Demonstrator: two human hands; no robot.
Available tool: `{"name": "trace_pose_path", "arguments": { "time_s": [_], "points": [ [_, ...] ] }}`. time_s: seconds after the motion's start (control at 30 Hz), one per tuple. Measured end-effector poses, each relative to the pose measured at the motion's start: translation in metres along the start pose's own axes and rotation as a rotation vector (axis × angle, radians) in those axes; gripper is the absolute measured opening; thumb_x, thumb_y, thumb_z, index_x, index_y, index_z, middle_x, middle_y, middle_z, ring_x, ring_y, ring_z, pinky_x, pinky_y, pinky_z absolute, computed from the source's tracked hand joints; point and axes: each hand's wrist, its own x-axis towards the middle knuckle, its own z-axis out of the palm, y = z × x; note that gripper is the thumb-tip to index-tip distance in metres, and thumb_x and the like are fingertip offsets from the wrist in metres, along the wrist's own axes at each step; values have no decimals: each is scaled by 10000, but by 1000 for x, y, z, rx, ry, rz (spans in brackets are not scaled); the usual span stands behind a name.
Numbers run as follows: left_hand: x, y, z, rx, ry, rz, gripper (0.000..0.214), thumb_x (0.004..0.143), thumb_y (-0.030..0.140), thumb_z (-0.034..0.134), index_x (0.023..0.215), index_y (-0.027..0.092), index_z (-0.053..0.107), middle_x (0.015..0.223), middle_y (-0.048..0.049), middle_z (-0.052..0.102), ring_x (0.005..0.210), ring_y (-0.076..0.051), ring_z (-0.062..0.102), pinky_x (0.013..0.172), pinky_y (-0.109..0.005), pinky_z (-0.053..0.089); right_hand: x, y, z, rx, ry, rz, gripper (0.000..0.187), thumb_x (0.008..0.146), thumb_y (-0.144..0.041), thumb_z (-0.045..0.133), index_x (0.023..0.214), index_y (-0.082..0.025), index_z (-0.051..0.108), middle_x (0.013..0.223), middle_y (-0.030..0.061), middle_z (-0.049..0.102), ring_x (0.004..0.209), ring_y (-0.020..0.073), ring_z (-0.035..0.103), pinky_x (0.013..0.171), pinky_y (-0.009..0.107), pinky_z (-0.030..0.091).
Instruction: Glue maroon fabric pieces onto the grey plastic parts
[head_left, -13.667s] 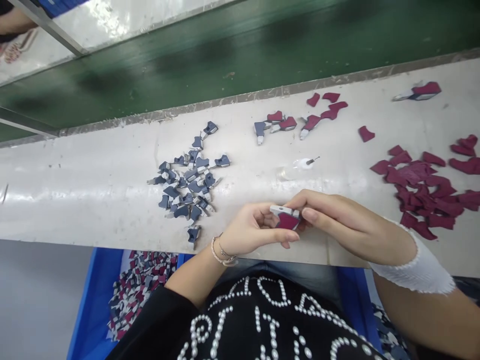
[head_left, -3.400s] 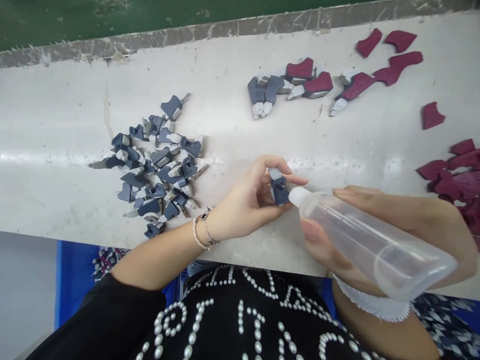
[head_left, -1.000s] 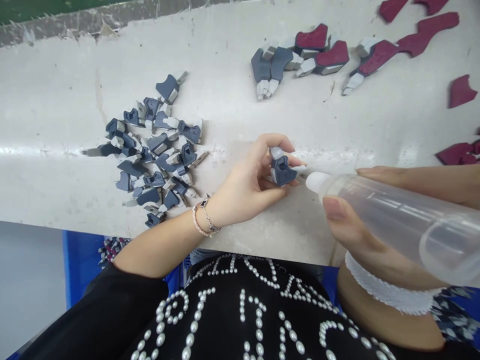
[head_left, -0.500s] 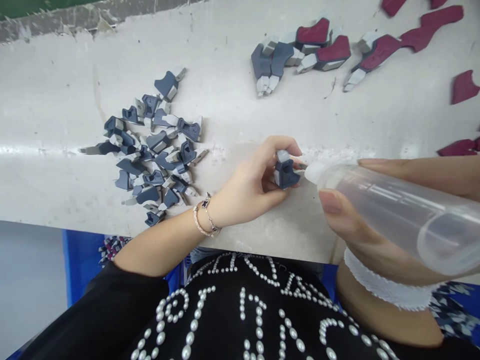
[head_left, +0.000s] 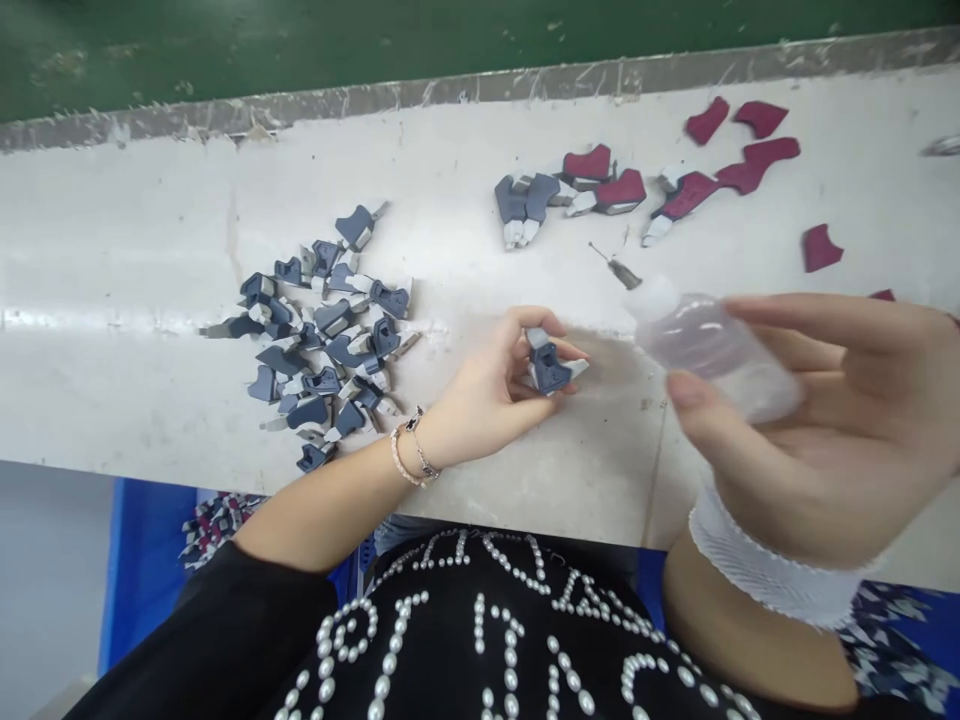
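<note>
My left hand (head_left: 491, 390) pinches a small blue-grey plastic part (head_left: 550, 367) with a pale tip, held just above the white bench (head_left: 135, 250). My right hand (head_left: 832, 420) is wrapped round a clear squeeze bottle (head_left: 712, 345), blurred by motion, with its thin needle tip (head_left: 615, 266) pointing up and left, away from the part. A white cuff sits on my right wrist. A pile of several blue-grey parts (head_left: 322, 330) lies left of my left hand.
Assembled pieces with maroon covers (head_left: 600, 185) lie at the back of the bench, with loose maroon covers (head_left: 750, 130) to the right. A green conveyor belt (head_left: 300, 40) runs behind. A blue bin (head_left: 142, 560) with mixed parts stands below the bench edge.
The bottle's tip has drawn back from the part and swung up and to the right. My left hand keeps the part and has turned it slightly. The camera view has tilted upward.
</note>
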Motion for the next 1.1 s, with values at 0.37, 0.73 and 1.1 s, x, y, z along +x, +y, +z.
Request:
{"name": "trace_pose_path", "arguments": {
  "time_s": [0.37, 0.73, 1.1],
  "points": [
    [0, 1, 2, 9, 1, -12, 414, 877, 112, 654, 1171, 263, 404, 1163, -77, 667, 985, -157, 692, 745, -238, 597, 9, 9, 12, -206, -119, 43, 319, 829, -285, 751, 1133, -283, 656, 1179, 10, 710, 1034, 256, 675, 830, 422, 555],
    [1, 1, 1, 16, 3, -2, 453, 825, 75, 679, 1147, 251, 413, 1159, -87, 677, 928, -130, 707, 700, -196, 593, 88, 53, -62, -787, -40, 557, 497, 832, -441, 718, 1253, -179, 692, 1067, 125, 754, 753, 198, 641, 619, 376, 460],
    [0, 3, 5, 15, 48, -5, 414, 818, 175, 750, 1057, 236, 416, 1140, -81, 690, 879, -134, 714, 700, -239, 617, 109, 52, -51, -805, -169, 647, 394, 841, -548, 682, 1011, -199, 747, 898, 90, 743, 564, 125, 550, 565, 357, 437]
  ]
}}
